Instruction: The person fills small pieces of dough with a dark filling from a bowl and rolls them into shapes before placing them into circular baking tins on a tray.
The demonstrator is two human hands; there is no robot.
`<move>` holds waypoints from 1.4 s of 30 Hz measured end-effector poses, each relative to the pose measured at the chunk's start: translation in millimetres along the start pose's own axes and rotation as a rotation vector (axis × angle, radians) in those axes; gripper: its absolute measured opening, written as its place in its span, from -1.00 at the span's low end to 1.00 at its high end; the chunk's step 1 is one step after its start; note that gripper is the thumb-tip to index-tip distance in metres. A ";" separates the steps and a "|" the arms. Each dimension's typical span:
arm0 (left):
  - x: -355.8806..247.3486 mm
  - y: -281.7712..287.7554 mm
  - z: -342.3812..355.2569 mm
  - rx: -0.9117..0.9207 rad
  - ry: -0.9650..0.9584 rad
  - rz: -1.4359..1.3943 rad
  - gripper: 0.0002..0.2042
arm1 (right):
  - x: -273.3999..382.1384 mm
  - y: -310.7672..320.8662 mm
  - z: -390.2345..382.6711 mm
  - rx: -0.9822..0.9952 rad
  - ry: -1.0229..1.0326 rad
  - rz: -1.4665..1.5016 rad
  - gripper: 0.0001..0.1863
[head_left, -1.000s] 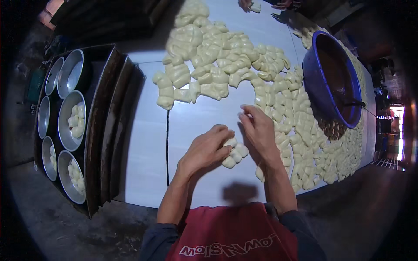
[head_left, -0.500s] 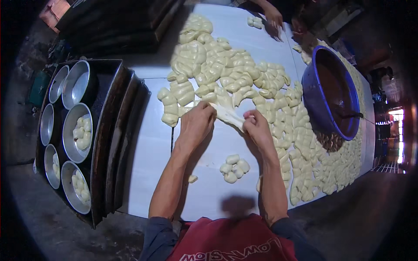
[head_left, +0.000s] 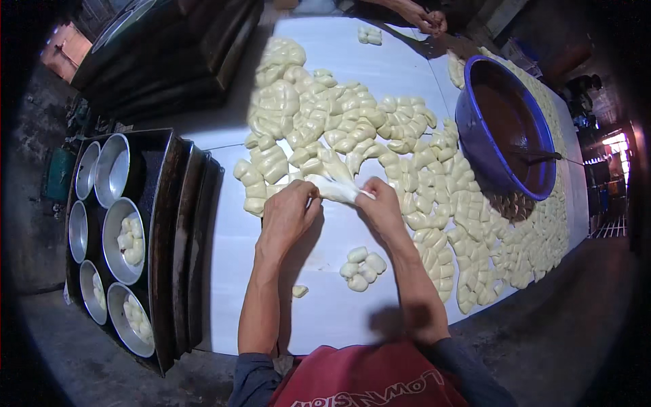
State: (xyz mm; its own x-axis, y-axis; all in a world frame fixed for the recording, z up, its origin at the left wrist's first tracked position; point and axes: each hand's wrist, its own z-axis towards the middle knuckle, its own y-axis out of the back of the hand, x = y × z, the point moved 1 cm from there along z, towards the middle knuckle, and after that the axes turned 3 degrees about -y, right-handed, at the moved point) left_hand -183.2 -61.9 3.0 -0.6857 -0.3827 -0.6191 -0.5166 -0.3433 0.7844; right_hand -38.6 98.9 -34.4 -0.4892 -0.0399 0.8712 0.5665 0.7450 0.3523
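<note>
Dough strip [head_left: 337, 189] stretches between left hand [head_left: 288, 214] and right hand [head_left: 382, 209], each grip pinching one end.

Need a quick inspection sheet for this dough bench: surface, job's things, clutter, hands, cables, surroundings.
Surface: white table, mostly covered in dough.
Job's things: stretched dough piece held between both hands; small dough cluster nearer the person.
Clutter: dough pile; blue basin of brown filling; one dough scrap.
Hands: left hand and right hand both pinch the piece.
Cables: nothing seen.
Surroundings: dark tray of round tins, another person's hands at far end.
</note>
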 end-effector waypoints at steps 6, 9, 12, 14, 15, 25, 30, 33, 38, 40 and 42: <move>-18.9 -9.7 10.0 -0.127 -0.123 -0.036 -0.61 | -7.5 9.0 -23.4 0.098 0.033 0.595 -0.64; -31.5 -19.1 20.9 -0.045 -0.183 0.037 -0.50 | -3.8 7.9 -18.6 0.046 -0.024 0.434 -0.67; -42.7 -23.8 31.2 -0.028 -0.287 0.112 -0.50 | -3.6 1.8 -16.1 -0.091 -0.047 0.149 -0.71; -49.1 -27.8 38.5 0.190 -0.264 0.145 -0.56 | -10.4 5.6 -14.6 -0.090 -0.024 0.170 -0.77; -44.5 -35.5 40.2 0.120 -0.284 0.157 -0.68 | -14.0 10.2 -15.3 -0.099 -0.023 0.175 -0.77; -41.5 -35.7 22.3 0.090 -0.261 0.174 -0.52 | 24.7 88.3 -89.9 0.280 -0.001 0.954 -0.61; -108.8 -36.6 -2.3 0.137 -0.262 -0.226 -0.17 | -4.3 104.3 -97.2 0.173 -0.056 0.856 -0.58; -137.4 -31.7 2.7 0.346 -0.018 -0.547 -0.51 | 0.9 104.4 -103.4 0.189 -0.009 0.714 -0.56; -150.9 -52.2 -1.1 0.286 0.010 -0.692 -0.57 | 2.5 122.8 -111.6 -0.183 0.062 0.312 -0.79; -159.6 -81.3 -13.3 0.136 -0.016 -0.727 -0.35 | -23.1 133.1 -102.6 -0.385 0.467 0.204 -0.78; -191.2 -92.6 -19.8 0.034 -0.048 -0.548 -0.22 | -23.3 147.5 -115.6 -0.337 0.325 0.405 -0.76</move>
State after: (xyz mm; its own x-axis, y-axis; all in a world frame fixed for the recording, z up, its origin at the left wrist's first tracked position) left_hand 5.9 26.1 48.0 -0.3343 -0.1161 -0.9353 -0.8202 -0.4530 0.3494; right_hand 133.0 132.7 36.8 0.0055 -0.0386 0.9992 0.8690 0.4947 0.0144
